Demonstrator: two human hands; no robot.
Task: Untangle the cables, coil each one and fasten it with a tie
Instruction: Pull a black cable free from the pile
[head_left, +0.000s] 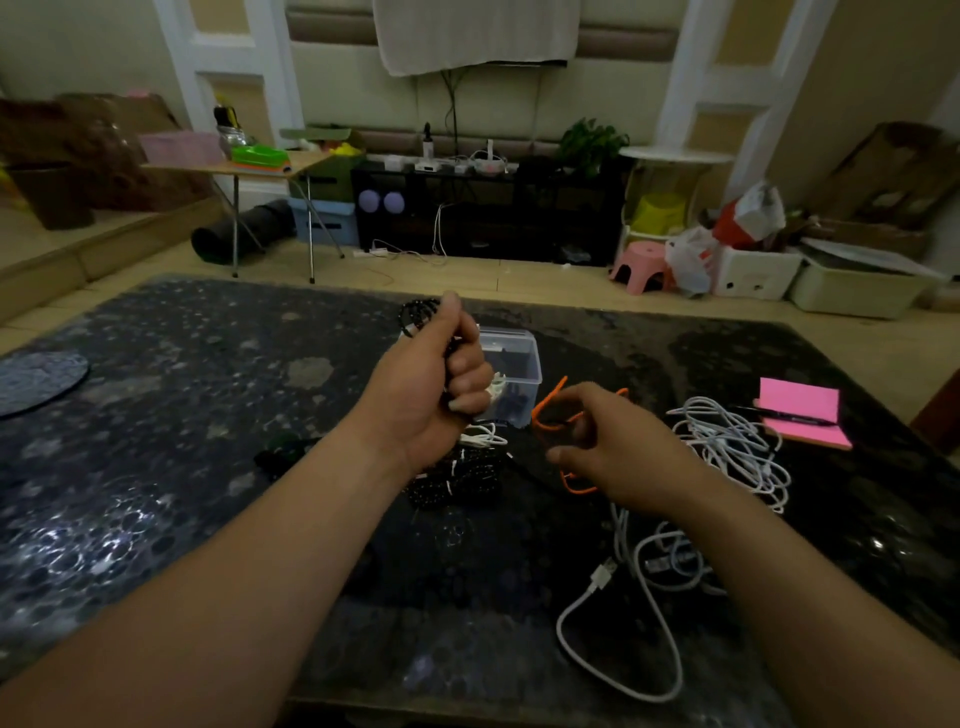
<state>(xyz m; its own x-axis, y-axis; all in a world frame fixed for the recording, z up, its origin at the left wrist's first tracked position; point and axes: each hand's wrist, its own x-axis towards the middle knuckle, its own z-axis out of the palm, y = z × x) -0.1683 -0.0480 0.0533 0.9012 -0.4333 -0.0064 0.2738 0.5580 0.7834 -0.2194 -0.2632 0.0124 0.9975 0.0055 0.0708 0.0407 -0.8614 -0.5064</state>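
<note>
The left hand (436, 384), in the head view, is clenched around a black cable coil (415, 316) raised above the table (208, 415). An orange tie (550, 410) is pinched by the right hand (618, 447). Should the clench be relaxed during wrapping, the coil may be sprung loose.

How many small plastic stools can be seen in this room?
2: a pink stool on the floor right of the black cabinet, and a yellow stool higher up, just behind it. The clutter may hide others.

A box (511, 358) sits on the table (208, 415), loose cables (732, 447) to its right.
</note>
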